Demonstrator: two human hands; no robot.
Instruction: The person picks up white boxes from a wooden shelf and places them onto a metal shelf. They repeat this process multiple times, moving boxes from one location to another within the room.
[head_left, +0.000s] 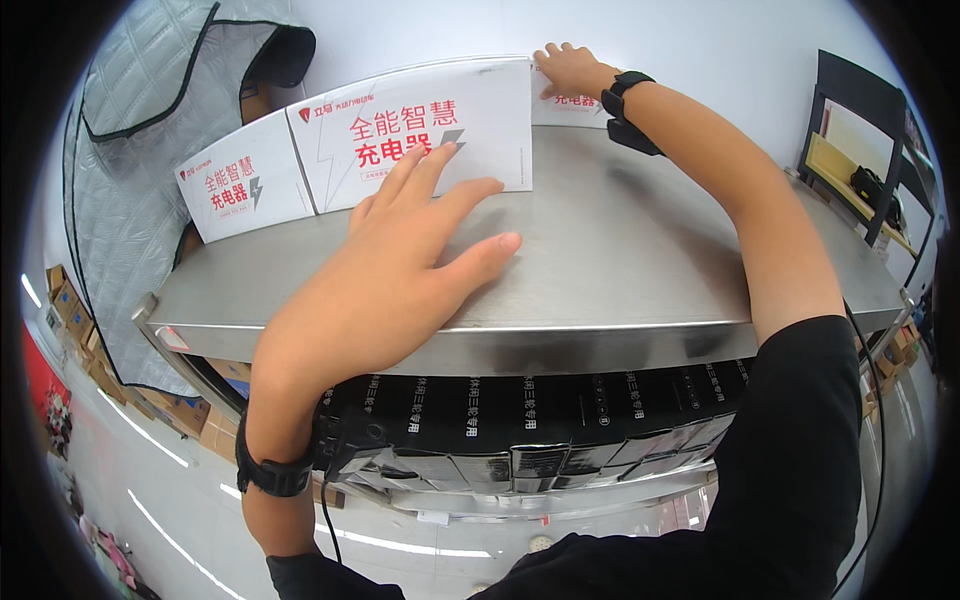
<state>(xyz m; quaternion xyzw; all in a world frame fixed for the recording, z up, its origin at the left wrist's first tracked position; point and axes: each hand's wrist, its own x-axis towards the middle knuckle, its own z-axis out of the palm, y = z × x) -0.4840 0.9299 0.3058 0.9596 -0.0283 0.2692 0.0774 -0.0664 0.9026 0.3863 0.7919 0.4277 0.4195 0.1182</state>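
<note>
My left hand (405, 247) hovers over the metal shelf (600, 247), fingers spread and nothing in them. Just beyond it stands a large white charger box (480, 97) with red printing; whether a fingertip touches it I cannot tell. A similar white box (244, 180) adjoins it on the left. Farther back on the right, my right hand (574, 71) reaches over another white box (574, 116). Its fingers lie over the top edge and its thumb rests on the printed front. That box is partly hidden by the hand and the large box.
Black printed cartons (540, 420) fill the tier below. Silver quilted padding (142, 180) hangs at the left, above cardboard boxes (75, 315). A dark-framed rack (855, 142) stands at the right. A thin black cable (874, 390) runs down beside my right sleeve.
</note>
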